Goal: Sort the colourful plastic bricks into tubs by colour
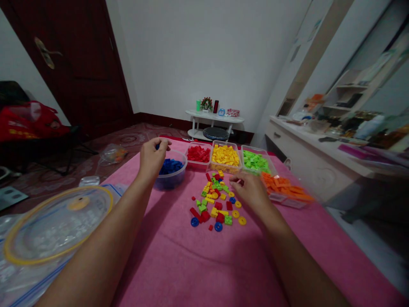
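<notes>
My left hand (153, 154) is above the rim of a round tub (170, 181) of blue building bricks (171, 166). Its fingers are closed, with a small dark blue brick (157, 146) showing between them. My right hand (249, 187) hovers at the right edge of a loose pile of mixed bricks (218, 206) in red, yellow, green and blue. Those fingers are curled together, and whatever they hold, if anything, is hidden. Yellow rings (242, 221) and blue wheels (218, 227) lie among the pile's front pieces.
Clear boxes hold red bricks (198, 154), yellow bricks (225, 155), green bricks (255, 161) and orange bricks (284, 187), behind and right of the pile. A yellow-rimmed clear lid (110, 200) and plastic bags lie left on the pink cloth (191, 264). A dresser (319, 149) stands to the right.
</notes>
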Motion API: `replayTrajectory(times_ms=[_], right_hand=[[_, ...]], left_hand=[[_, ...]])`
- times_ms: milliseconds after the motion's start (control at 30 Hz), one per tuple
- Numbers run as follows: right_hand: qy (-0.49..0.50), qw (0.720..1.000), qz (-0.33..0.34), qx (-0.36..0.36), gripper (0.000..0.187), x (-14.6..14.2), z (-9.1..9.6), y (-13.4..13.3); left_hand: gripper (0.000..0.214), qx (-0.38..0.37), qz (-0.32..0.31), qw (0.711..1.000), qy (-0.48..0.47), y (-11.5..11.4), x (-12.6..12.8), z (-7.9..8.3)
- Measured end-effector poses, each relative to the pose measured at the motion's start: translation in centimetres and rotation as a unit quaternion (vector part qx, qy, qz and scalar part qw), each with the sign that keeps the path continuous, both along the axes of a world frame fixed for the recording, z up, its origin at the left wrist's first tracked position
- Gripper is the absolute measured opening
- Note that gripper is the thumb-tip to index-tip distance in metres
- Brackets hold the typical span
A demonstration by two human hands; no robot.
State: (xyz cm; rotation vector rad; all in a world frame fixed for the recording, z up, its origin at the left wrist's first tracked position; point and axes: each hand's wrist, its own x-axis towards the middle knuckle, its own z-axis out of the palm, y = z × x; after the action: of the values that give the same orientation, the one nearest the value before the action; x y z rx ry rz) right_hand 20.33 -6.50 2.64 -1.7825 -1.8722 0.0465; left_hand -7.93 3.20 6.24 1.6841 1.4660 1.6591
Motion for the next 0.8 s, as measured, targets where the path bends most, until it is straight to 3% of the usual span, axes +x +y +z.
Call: replayTrajectory(times_ms=[133,200,367,467,567,667,733,800], right_hand=[[-0.076,0.987,0.015,-0.140,0.023,0.4,-0.9,-0.1],[-0.101,0.979,0.033,-0.172,0.028,0.4,-1.2,-0.3],[-0.118,0.975,0.037,-0.187,0.025,0.3,-1.5,-0.7],[-0.110,0.976,0.039,-0.186,0.021,0.5,-1.3,-0.6],[-0.089,0.977,0.032,-0.192,0.014,1.0,-1.2,-0.4],[-0.069,0.981,0.014,-0.183,0.011,1.2,-1.2,-0.1],[-0.051,0.985,-0.002,-0.166,0.012,1.2,-1.3,0.1],[-0.032,0.989,-0.018,-0.142,0.012,1.0,-1.5,0.3]], left_hand=[[0.031,0.026,0.017,0.987,0.159,0.1,0.6,-1.1],[0.029,0.056,-0.010,0.980,0.192,-0.8,2.1,-1.3],[0.029,0.055,-0.243,0.953,0.170,-4.0,7.6,-2.6],[0.044,0.032,-0.329,0.919,0.216,-4.9,10.3,-4.7],[0.053,-0.007,-0.339,0.896,0.288,-4.5,11.5,-6.8],[0.042,-0.012,-0.345,0.884,0.316,-3.6,11.4,-7.9],[0.038,-0.006,-0.328,0.897,0.298,-3.3,10.9,-8.0],[0.046,-0.012,-0.271,0.930,0.248,-3.3,10.5,-7.6]])
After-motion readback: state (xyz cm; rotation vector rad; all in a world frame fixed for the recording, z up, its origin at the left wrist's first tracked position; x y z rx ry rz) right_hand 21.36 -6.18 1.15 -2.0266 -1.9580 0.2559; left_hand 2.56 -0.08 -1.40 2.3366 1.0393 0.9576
